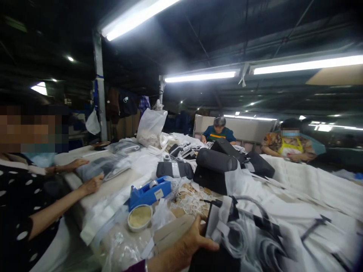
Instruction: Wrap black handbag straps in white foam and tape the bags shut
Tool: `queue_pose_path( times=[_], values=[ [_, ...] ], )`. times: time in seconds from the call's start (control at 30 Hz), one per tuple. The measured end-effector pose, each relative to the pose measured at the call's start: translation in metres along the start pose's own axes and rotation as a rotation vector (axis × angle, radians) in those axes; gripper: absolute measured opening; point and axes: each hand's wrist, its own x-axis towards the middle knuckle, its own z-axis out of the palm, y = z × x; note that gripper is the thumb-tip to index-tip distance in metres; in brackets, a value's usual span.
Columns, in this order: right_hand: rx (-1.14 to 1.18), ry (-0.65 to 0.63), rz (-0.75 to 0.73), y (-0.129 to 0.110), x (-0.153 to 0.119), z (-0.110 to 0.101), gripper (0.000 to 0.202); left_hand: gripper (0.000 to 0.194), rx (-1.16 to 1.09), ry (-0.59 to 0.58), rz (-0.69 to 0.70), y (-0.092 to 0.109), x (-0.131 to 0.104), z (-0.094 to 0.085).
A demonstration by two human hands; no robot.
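Observation:
My left hand [195, 238] reaches in from the bottom edge, out of a purple sleeve. Its thumb lies on the near side of a black bag [217, 258] and the fingers go behind the edge, so the hand is closed on it. White padding, clear plastic rolls [238, 238] and a grey strap loop show at the bag's top; what lies deeper inside is hidden. Beside the hand is a flat brown cardboard piece [172, 232]. My right hand is out of sight.
A blue tape dispenser [150, 192], a round tub [140, 218], a tangle of white cords [194, 198] and black cases [215, 162] crowd the table. On the left a co-worker's hands [92, 184] touch a plastic-wrapped dark item [106, 166]. Two people [218, 132] work across the table.

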Motion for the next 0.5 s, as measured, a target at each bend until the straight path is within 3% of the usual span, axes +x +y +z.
queue_pose_path(
  times=[0.1,0.2,0.33,0.43,0.5],
  values=[
    [-0.009,-0.005,0.001,-0.010,-0.003,0.011,0.104,0.072,-0.015,0.072,0.024,0.034,0.001,-0.015],
    [0.070,-0.089,0.015,-0.030,-0.010,0.039,0.096,0.073,0.041,0.172,0.086,0.090,0.010,-0.041],
    [0.259,-0.402,-0.036,-0.106,0.017,0.126,0.061,0.058,0.169,0.304,0.167,0.189,0.028,-0.081],
    [0.289,-0.563,-0.072,-0.170,0.071,0.203,0.031,0.041,0.311,0.386,0.187,0.257,0.051,-0.110],
    [0.256,-0.585,-0.064,-0.199,0.115,0.245,0.020,0.030,0.535,0.527,0.255,0.286,0.072,-0.129]
  ],
)
